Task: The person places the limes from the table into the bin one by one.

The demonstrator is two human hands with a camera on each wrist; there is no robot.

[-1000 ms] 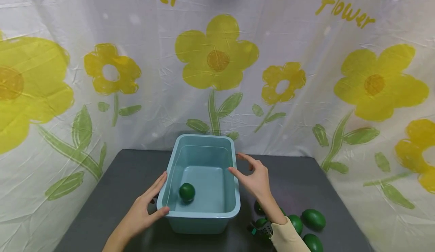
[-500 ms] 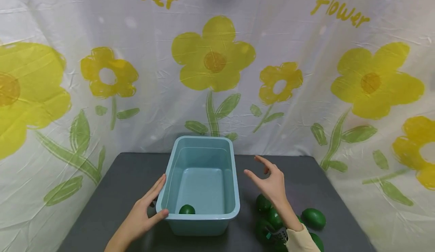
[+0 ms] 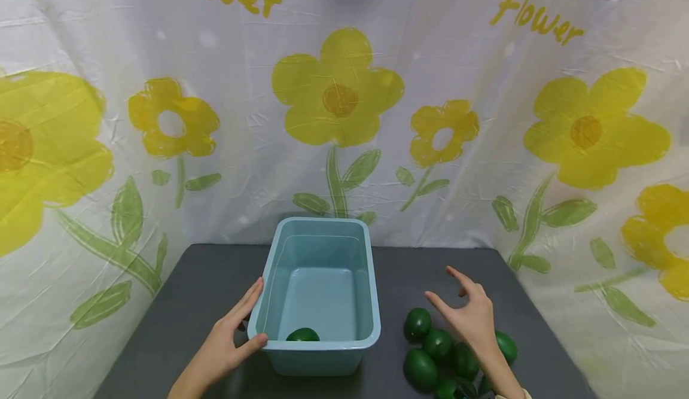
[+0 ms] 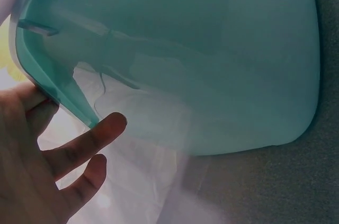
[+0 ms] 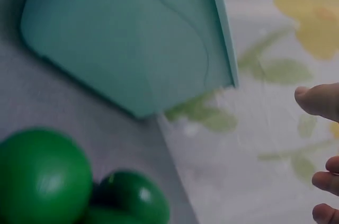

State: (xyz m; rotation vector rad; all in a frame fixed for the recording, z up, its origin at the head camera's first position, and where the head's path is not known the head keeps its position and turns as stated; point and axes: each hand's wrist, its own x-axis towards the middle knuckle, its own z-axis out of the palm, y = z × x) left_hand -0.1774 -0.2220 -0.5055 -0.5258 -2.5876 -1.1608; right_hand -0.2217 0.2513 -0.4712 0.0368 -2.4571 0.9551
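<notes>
The left hand (image 3: 226, 342) lay against the near left corner of the bin (image 3: 322, 348), thumb hooked over the front rim and fingers flat along the left wall. From the left wrist view the fingers (image 4: 85, 144) looked straight and relaxed against the plastic, pressing rather than clutching. The bin stood upright in the middle of the table (image 3: 177, 303), its long side running away from the person. One green ball (image 3: 302, 335) sat inside it, low against the near wall (only its top showed over the rim).

The right hand (image 3: 470, 318) hovered to the right of the bin, well apart from it, fingers spread loosely and holding nothing. It hung just above a cluster of green balls (image 3: 437, 345) lying on the table near the right front edge, some of them touching one another. In the right wrist view two of these balls (image 5: 45, 176) showed close by the bin's outer wall (image 5: 127, 38), with the fingertips (image 5: 318, 99) bare at the frame's edge.

Behind the table hung a white cloth (image 3: 463, 58) printed with yellow flowers.
</notes>
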